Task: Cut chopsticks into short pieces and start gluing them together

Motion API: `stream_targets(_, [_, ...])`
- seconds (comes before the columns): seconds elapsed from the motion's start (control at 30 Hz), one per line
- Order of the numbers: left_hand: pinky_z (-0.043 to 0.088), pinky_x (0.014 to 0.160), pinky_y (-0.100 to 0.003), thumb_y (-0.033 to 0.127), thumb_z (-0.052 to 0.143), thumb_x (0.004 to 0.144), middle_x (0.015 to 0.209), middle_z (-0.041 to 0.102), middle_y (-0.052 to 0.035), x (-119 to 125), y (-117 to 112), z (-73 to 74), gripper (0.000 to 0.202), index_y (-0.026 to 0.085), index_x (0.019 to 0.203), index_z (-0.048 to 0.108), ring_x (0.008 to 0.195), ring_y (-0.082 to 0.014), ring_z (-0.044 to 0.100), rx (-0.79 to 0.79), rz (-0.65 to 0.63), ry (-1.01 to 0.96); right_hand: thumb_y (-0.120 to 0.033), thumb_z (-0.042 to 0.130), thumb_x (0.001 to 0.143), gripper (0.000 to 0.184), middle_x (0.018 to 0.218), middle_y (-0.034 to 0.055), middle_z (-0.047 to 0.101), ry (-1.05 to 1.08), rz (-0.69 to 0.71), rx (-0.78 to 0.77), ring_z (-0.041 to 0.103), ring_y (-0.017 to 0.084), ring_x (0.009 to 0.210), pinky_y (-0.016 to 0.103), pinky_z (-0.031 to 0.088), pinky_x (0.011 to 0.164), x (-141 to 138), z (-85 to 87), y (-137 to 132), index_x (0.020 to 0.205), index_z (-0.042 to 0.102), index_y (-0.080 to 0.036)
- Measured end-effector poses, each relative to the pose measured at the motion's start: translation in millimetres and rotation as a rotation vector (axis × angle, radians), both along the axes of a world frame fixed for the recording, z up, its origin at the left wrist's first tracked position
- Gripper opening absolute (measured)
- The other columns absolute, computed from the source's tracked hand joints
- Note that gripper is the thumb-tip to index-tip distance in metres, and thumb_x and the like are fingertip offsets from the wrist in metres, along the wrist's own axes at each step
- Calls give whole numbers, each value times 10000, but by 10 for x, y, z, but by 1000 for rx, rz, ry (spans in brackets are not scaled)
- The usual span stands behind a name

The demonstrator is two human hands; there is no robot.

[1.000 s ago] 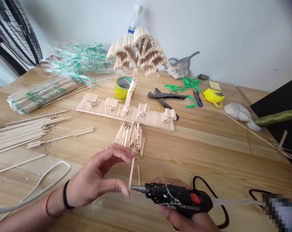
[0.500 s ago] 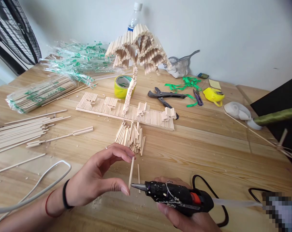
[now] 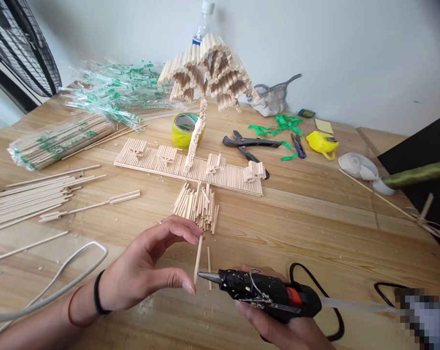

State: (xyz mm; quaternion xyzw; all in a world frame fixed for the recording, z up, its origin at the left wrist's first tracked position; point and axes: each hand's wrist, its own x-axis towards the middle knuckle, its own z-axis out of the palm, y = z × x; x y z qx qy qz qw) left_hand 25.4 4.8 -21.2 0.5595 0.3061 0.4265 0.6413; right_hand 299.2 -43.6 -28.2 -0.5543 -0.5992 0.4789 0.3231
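Between the thumb and fingers of my left hand [image 3: 158, 260] a short wooden stick [image 3: 198, 257] is held by its ends, roughly upright. My right hand [image 3: 278, 316] grips a black glue gun [image 3: 263, 294] with a red part at its back. Its metal nozzle touches or nearly touches the lower part of the stick. Another short stick [image 3: 209, 270] lies on the table just behind the nozzle. Beyond my hands lies a pile of cut sticks [image 3: 198, 206]. Behind it stands a tree-shaped stick model [image 3: 194, 141] on a slatted base [image 3: 191, 172] bearing small stick pieces.
Long sticks [image 3: 30, 199] and a bagged bundle [image 3: 63, 141] lie at left, near a white cable [image 3: 77, 255]. Yellow tape [image 3: 183, 131] sits behind the model. Black cutters [image 3: 249, 143], green ribbon [image 3: 278, 127] and a yellow tape measure [image 3: 322, 143] are at right. A fan [image 3: 19, 43] stands far left.
The glue gun nozzle has shifted very slightly upward along the stick. Otherwise both hands hold almost the same pose.
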Motion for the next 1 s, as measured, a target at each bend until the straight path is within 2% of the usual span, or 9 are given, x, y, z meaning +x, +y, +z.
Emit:
stream_targets(0.17, [412, 1150, -348, 227, 857, 829, 1297, 615, -54, 2, -4, -5, 443, 277, 1221, 660, 1287, -217, 560, -14, -12, -14, -471, 727, 861, 272, 990, 108, 777, 20, 43, -23, 714, 317, 944, 411, 606, 859, -24, 39, 32, 962, 805, -231])
stream_targets(0.4, [404, 1140, -337, 216, 852, 835, 1302, 626, -46, -2, -2, 22, 446, 280, 1228, 651, 1285, -213, 557, -19, -19, 14, -532, 737, 849, 335, 975, 95, 765, 52, -39, -72, 714, 298, 922, 426, 591, 899, -31, 3, -8, 1009, 795, -244])
stream_targets(0.57, [387, 1146, -332, 222, 844, 845, 1303, 627, -34, -5, -3, 19, 446, 292, 1237, 641, 1287, -208, 546, -7, -19, 30, -570, 749, 833, 380, 1002, 115, 759, 53, -66, -85, 704, 328, 968, 428, 591, 883, -44, 16, 3, 982, 796, -224])
stream_targets(0.73, [395, 1122, -341, 239, 836, 856, 1311, 622, -34, -20, -12, 17, 435, 297, 1236, 635, 1289, -219, 541, -7, -23, 56, -583, 697, 870, 375, 908, 102, 744, 53, -3, -94, 689, 295, 887, 389, 588, 813, -76, 70, 46, 871, 774, -217])
stream_targets(0.9, [418, 1072, -333, 253, 832, 861, 1312, 618, -36, -26, -12, 32, 430, 302, 1237, 629, 1281, -227, 538, -3, -25, 85, -590, 687, 874, 385, 883, 89, 718, 61, -2, -131, 661, 272, 850, 367, 562, 788, -102, 116, 75, 898, 749, -211])
stream_targets(1.0, [436, 1042, -326, 260, 829, 864, 1299, 619, -38, -20, -4, 39, 422, 300, 1233, 628, 1265, -225, 545, 0, -25, 86, -559, 673, 893, 364, 763, 48, 648, 93, 42, -155, 610, 223, 740, 330, 529, 717, -123, 149, 109, 791, 697, -210])
